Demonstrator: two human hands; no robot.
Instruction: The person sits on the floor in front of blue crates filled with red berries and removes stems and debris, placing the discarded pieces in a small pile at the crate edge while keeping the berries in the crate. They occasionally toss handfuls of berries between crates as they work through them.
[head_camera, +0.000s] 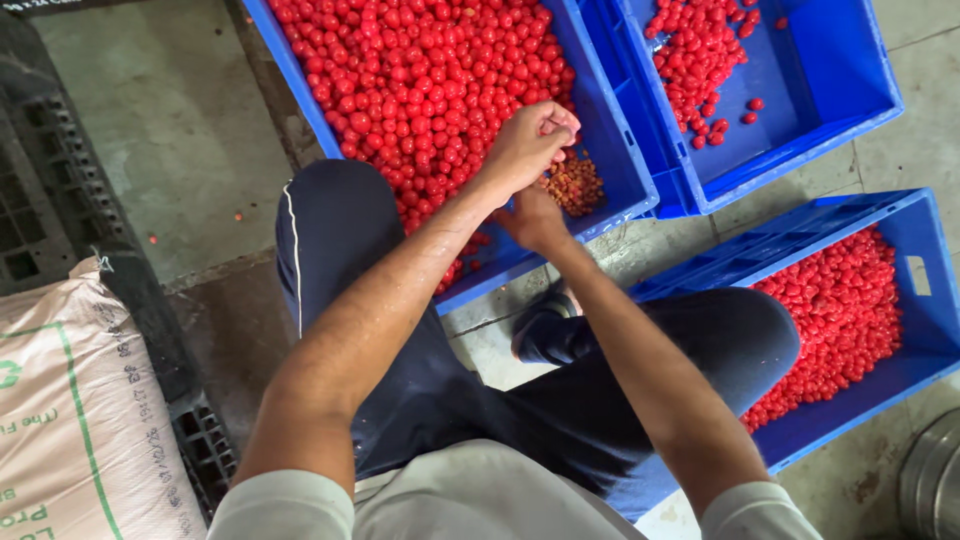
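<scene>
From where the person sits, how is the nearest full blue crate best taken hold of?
Judging by its pose, grip the blue crate at its near rim, from the person's side. That rim faces the knees, and both the left hand and right hand are already there.

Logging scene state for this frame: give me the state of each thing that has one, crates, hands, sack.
Middle crate: nearly full of red fruit, small brownish pile in its near corner.
Top-right crate: mostly bare, fruit heaped at its left side.
Right crate: partly filled, fruit banked to one side.
Left hand: fingers pinched together over the middle crate; held item not visible.
Right hand: under the left, mostly hidden.
Sack: full, lying on the black crate.
</scene>
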